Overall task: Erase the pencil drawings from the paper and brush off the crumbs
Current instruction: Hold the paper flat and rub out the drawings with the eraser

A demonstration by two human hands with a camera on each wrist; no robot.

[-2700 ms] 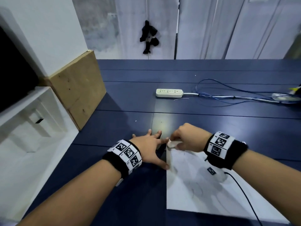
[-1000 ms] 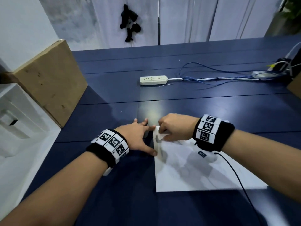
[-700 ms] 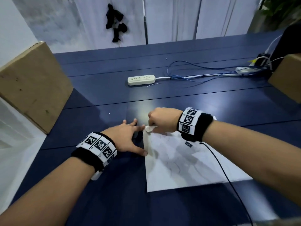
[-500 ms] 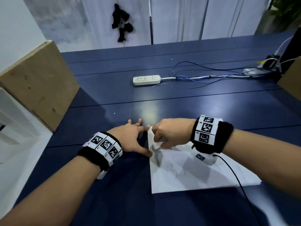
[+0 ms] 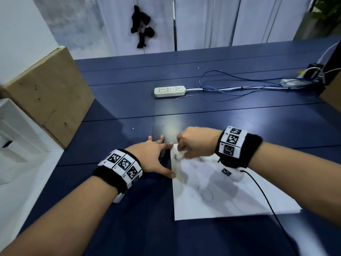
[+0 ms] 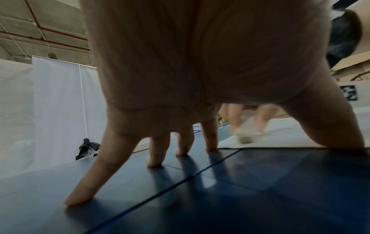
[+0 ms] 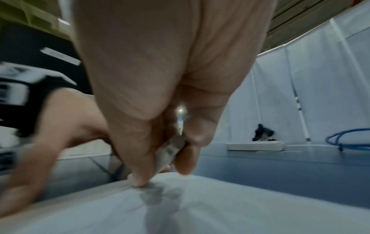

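A white paper (image 5: pixel 221 196) with faint pencil drawings lies on the dark blue table (image 5: pixel 129 111). My right hand (image 5: pixel 193 145) pinches a small whitish eraser (image 7: pixel 170 152) between thumb and fingers and presses its tip on the paper's far left corner, over a smudged pencil mark (image 7: pixel 158 196). From the left wrist view the eraser (image 6: pixel 245 134) is blurred. My left hand (image 5: pixel 155 156) is spread flat with straight fingers on the table; the thumb and forefinger touch the paper's left edge (image 6: pixel 230 147).
A white power strip (image 5: pixel 169 91) with blue and white cables (image 5: pixel 239 85) lies further back. A cardboard box (image 5: pixel 49 97) stands at the left, another at the far right edge (image 5: pixel 332 91). A black wire (image 5: pixel 267 200) runs from my right wrist across the paper.
The right hand has rubbed the eraser back and forth over the paper's far left corner. The left hand has stayed spread at the paper's left edge. The head view has shifted.
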